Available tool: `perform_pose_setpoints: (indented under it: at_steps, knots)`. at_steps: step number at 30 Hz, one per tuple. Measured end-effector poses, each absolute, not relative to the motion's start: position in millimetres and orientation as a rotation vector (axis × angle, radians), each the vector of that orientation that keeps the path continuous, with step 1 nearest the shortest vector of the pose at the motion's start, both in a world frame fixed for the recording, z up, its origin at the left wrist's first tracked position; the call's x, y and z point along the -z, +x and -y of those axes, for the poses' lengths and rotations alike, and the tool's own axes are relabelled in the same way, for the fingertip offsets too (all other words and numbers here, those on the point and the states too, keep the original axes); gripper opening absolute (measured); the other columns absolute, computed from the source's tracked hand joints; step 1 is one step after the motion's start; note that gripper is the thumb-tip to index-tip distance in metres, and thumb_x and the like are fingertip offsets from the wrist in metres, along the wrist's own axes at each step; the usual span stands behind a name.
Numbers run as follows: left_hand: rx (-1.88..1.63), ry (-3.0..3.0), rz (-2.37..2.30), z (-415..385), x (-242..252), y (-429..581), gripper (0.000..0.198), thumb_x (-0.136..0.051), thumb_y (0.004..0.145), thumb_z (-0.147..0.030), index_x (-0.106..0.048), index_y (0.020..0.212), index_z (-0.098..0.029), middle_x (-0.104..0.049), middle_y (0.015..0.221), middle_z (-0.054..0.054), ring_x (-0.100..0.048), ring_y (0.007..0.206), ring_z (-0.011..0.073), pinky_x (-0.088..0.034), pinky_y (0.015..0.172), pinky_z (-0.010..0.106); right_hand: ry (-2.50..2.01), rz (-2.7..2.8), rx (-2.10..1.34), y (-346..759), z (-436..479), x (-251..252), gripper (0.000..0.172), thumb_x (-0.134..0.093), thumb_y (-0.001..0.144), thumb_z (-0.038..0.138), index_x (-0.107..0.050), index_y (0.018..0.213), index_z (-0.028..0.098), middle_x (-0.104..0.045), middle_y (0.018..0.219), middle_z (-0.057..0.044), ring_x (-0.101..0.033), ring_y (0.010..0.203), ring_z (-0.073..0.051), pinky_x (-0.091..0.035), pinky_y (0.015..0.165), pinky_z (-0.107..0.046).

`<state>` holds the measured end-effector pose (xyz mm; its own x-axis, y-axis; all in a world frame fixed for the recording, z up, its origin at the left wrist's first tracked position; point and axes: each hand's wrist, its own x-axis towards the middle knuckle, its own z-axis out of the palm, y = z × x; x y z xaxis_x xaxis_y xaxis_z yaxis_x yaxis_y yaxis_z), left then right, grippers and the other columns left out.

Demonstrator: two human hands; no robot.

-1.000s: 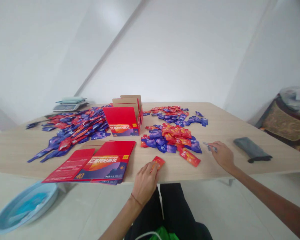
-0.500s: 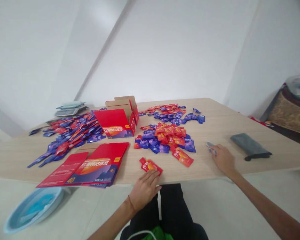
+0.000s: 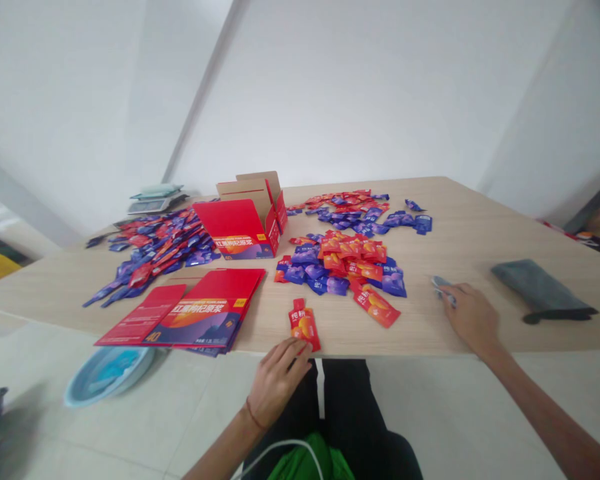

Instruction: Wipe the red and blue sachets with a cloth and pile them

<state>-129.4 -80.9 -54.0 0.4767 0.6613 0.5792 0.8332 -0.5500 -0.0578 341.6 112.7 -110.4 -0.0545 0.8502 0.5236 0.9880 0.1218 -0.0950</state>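
Note:
My left hand (image 3: 277,377) is at the table's near edge, its fingertips touching a single red sachet (image 3: 304,325) that lies flat on the wood. My right hand (image 3: 471,319) rests on the table to the right, fingers curled over a small silvery sachet (image 3: 441,287). Between the hands and further back lies a heap of red and purple sachets (image 3: 343,268), with one loose red sachet (image 3: 376,305) at its front. An open red carton (image 3: 245,223) stands behind it.
A stack of flat red cartons (image 3: 195,315) lies at the left front. More sachets are spread at the left (image 3: 153,253) and far back (image 3: 360,208). A scale (image 3: 157,198) sits at the far left, a dark grey pouch (image 3: 540,290) at the right, a blue basin (image 3: 107,372) on the floor.
My left hand drew the red sachet toward the table's near edge and turned it upright. My right hand stayed on the silvery sachet. The camera shifted.

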Motion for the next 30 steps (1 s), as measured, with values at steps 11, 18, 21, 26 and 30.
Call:
perform_pose_setpoints:
  at_steps: [11, 18, 21, 26, 30]
  knots:
    - [0.966, -2.449, 1.199, 68.8, 73.5, -134.7, 0.015, -0.059, 0.106, -0.016, -0.073, 0.103, -0.020, -0.076, 0.096, 0.003, -0.072, 0.092, 0.0167, -0.059, 0.082, 0.029, -1.747, 1.940, 0.353, 339.9, -111.6, 109.1, 0.037, -0.046, 0.098, 0.032, -0.077, 0.113, 0.017, -0.070, 0.107, -0.013, -0.060, 0.092, -0.025, -0.048, 0.081, -0.039]
    - [0.835, -2.422, 0.999, 61.1, 10.9, -136.8, 0.015, -0.056, 0.105, -0.012, -0.068, 0.099, -0.019, -0.073, 0.087, 0.003, -0.068, 0.080, 0.0156, -0.053, 0.071, 0.028, -1.723, 1.901, 0.318, 336.8, -113.4, 112.8, 0.037, -0.046, 0.096, 0.029, -0.077, 0.112, 0.019, -0.070, 0.107, -0.012, -0.060, 0.093, -0.025, -0.050, 0.079, -0.039]
    - [0.768, -2.393, 0.930, 44.4, -31.0, -133.9, 0.018, -0.054, 0.106, -0.012, -0.068, 0.097, -0.019, -0.072, 0.086, 0.003, -0.067, 0.080, 0.0159, -0.051, 0.070, 0.027, -1.684, 1.897, 0.318, 335.2, -114.4, 114.6, 0.034, -0.046, 0.097, 0.027, -0.076, 0.111, 0.020, -0.071, 0.107, -0.011, -0.062, 0.096, -0.025, -0.051, 0.082, -0.039]
    - [0.667, -2.316, 0.857, 0.0, -81.4, -127.7, 0.028, -0.047, 0.107, -0.009, -0.067, 0.089, -0.020, -0.068, 0.081, 0.001, -0.060, 0.071, 0.0140, -0.044, 0.066, 0.027, -1.710, 1.879, 0.359, 332.2, -112.9, 115.2, 0.033, -0.048, 0.098, 0.023, -0.075, 0.117, 0.021, -0.071, 0.112, -0.011, -0.065, 0.100, -0.026, -0.052, 0.084, -0.037]
    - [0.544, -2.272, 0.900, -41.4, -105.7, -126.9, 0.032, -0.047, 0.107, -0.013, -0.067, 0.083, -0.020, -0.063, 0.076, 0.001, -0.055, 0.068, 0.0141, -0.039, 0.062, 0.028, -1.712, 1.897, 0.348, 331.5, -113.5, 115.5, 0.033, -0.048, 0.097, 0.021, -0.075, 0.116, 0.021, -0.071, 0.111, -0.010, -0.064, 0.103, -0.026, -0.052, 0.088, -0.038]
